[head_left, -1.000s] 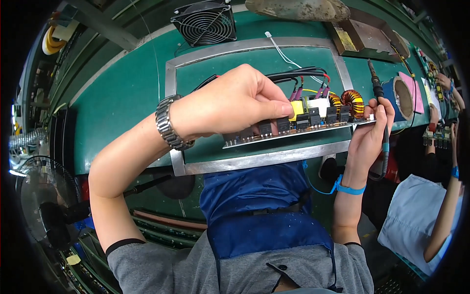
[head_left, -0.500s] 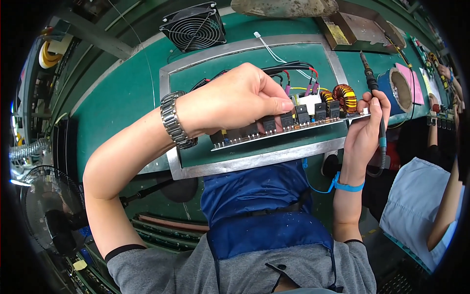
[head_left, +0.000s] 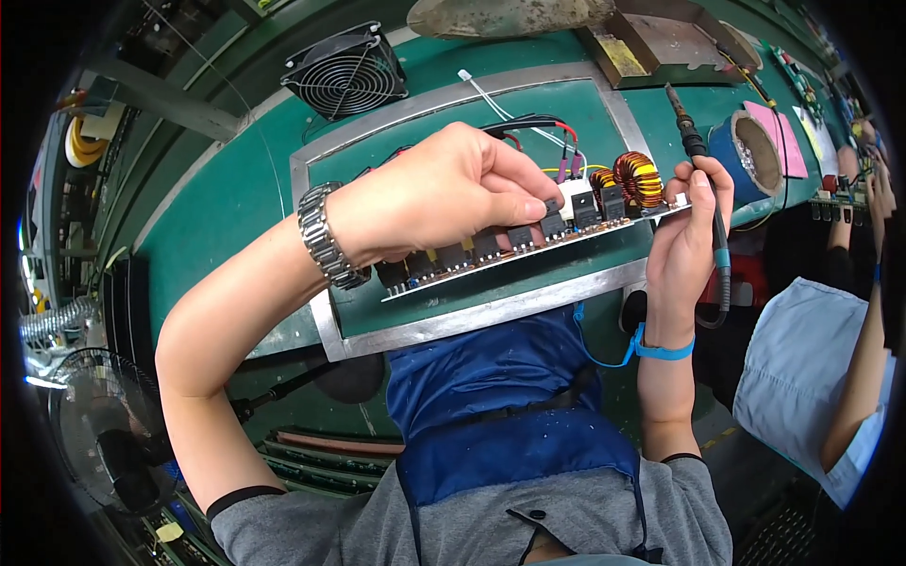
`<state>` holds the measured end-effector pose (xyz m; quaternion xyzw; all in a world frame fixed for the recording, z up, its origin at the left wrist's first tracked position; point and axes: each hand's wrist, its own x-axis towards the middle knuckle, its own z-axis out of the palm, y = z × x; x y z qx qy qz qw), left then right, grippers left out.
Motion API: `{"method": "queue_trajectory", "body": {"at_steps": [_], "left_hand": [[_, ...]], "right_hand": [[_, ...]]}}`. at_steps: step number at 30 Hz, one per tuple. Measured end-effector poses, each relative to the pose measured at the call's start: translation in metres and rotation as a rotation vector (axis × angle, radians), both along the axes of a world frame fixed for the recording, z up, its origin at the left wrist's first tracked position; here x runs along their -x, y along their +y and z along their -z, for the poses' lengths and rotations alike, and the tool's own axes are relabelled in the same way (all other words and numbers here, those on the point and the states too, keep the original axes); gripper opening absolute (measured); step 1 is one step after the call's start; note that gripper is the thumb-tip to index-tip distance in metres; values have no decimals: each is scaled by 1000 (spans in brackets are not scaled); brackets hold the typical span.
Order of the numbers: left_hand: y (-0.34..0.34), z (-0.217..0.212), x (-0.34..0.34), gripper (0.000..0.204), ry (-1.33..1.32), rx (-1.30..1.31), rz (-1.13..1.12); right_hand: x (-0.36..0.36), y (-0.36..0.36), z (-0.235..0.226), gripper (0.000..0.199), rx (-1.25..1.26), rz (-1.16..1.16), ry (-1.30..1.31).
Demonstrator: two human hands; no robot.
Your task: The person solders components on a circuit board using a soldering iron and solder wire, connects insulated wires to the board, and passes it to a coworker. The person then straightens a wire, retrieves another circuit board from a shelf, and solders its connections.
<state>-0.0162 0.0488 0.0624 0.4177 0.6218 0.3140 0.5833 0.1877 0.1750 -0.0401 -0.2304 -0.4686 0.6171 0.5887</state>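
1. Upper left of my view, a black square cooling fan (head_left: 344, 71) lies flat on the green bench (head_left: 217, 217);
2. a grey metal frame (head_left: 472, 316) borders a rectangle of the bench at centre frame;
3. top centre, a worn brownish pad (head_left: 510, 14) lies beside a shallow metal tray (head_left: 661, 42);
4. upper right, a blue roll of tape (head_left: 750, 156) stands just beside a pink sheet (head_left: 774, 137);
5. lower left, a black desk fan (head_left: 99, 443) sits below the bench edge;
6. far left, a yellow coil (head_left: 80, 141) sits by the rim;
7. right edge, I see another person in a light blue shirt (head_left: 802, 368), arm bent upward;
8. bottom centre, my blue apron (head_left: 510, 415) lies over a grey shirt (head_left: 377, 519).
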Motion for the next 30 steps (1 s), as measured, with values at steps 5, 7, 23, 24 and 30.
{"method": "queue_trajectory", "body": {"at_steps": [5,7,23,24,30], "left_hand": [[7,-4,-7,26,84,25,-7],[14,-5,-13,26,123,36,-5],[38,-2,-27,26,75,-1,14],[40,1,-29,26,117,-31,31],[43,2,-25,31,110,15,17]], "right_hand": [[1,0,0,20,2,3,3],[1,0,1,20,5,8,6],[2,-1,-3,20,22,1,15],[1,-1,-4,20,30,4,12],[2,0,-5,20,23,-2,6]]}}
